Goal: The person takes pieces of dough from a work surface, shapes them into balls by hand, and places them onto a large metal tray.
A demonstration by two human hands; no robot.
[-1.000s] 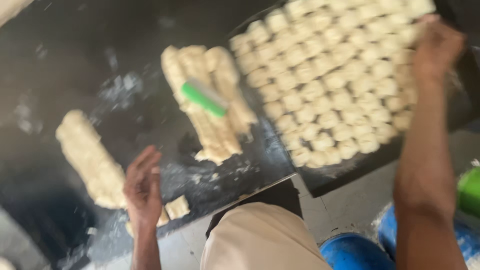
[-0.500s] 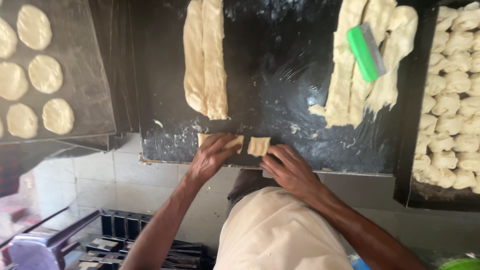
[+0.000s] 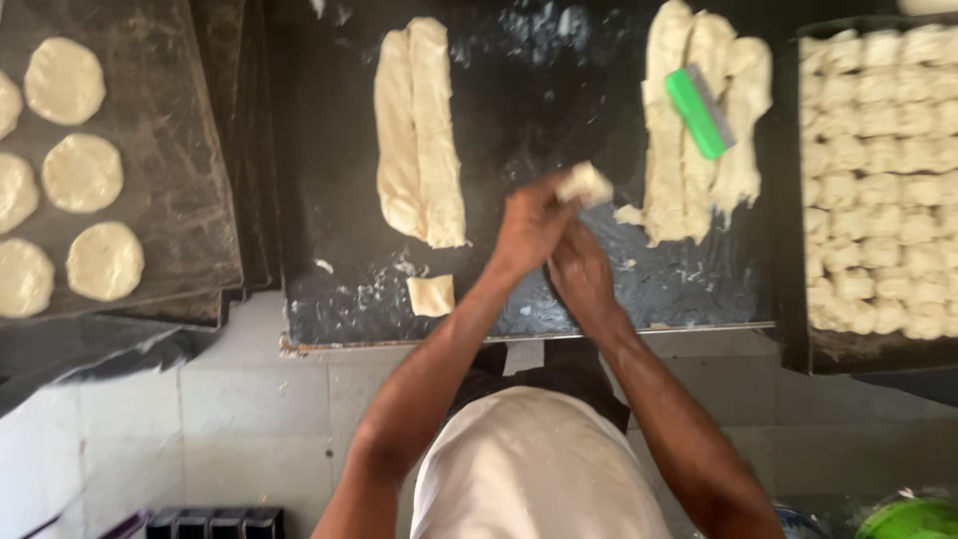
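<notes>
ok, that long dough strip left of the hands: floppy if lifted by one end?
Likely floppy: the dough strip lies flat, soft-edged and uneven. Probably sags or stretches. Flour dust on the black worktop suggests it is tacky.

The dough piece (image 3: 585,184) at centre frame is motion-blurred, and so are the fingers (image 3: 547,200) around it, so the grip cannot be read. The right hand (image 3: 581,274) lies partly behind the left hand (image 3: 531,228). The right frame edge cuts the tray of cut dough squares (image 3: 798,299); the left edge cuts two flattened dough rounds (image 3: 8,105).
</notes>
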